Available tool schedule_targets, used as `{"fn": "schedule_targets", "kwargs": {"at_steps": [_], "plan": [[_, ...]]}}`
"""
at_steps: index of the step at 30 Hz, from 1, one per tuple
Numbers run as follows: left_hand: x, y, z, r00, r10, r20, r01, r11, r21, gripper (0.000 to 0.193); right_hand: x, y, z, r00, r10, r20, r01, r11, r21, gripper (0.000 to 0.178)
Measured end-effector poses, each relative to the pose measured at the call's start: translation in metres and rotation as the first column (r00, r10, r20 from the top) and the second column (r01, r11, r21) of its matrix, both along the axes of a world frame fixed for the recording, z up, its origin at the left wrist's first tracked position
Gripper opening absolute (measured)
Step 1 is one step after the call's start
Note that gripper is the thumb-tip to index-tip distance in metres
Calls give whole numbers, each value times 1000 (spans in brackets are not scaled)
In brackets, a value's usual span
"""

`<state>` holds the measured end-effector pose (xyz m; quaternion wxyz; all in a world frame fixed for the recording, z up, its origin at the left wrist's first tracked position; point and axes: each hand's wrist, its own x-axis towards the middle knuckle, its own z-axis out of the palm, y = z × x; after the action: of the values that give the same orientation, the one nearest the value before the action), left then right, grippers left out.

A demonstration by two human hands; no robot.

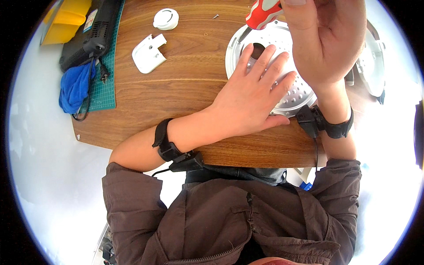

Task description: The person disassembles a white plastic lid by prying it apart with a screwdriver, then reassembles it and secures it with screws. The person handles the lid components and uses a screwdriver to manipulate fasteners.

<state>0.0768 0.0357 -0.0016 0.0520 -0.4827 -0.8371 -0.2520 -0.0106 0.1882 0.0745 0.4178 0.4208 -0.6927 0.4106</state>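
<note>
A round silver metal lid-like piece (297,95) with many small raised bumps and a dark round hole lies near the table's right side. My left hand (247,99) rests on it, palm down with fingers spread, the fingertips around the hole. In my right hand (329,48) is a red and white screwdriver (261,17), held by its handle above the piece's far side. Its shaft slants down to the left, with the tip at the piece's far left rim. The upper frame edge cuts off part of the handle and some right-hand fingers.
On the wooden table (176,97) are a white notched plastic part (148,55), a round white cap (166,19) and a small screw (216,16). Far left, a green mat (104,95) bears a black device (90,39), a blue cloth (76,88) and a yellow container (70,20). Another pale round piece (372,66) stands right.
</note>
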Motion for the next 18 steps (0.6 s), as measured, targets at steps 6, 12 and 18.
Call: {"fn": "schedule_targets", "kwargs": {"at_steps": [6, 12, 18], "plan": [[0, 0, -1, 1000, -22, 22, 20, 993, 114, 72, -7, 7, 0, 997, 64, -32, -63, 997, 41, 40], [-17, -15, 0, 986, 167, -1, -133, 790, 599, 31, 7, 0, 15, 959, 150, 241, -142, 989, -49, 36], [-51, -1, -2, 976, -32, 216, -186, 402, 897, 34, 2, -9, 3, 968, 146, 206, -122, 985, -123, 49]]}}
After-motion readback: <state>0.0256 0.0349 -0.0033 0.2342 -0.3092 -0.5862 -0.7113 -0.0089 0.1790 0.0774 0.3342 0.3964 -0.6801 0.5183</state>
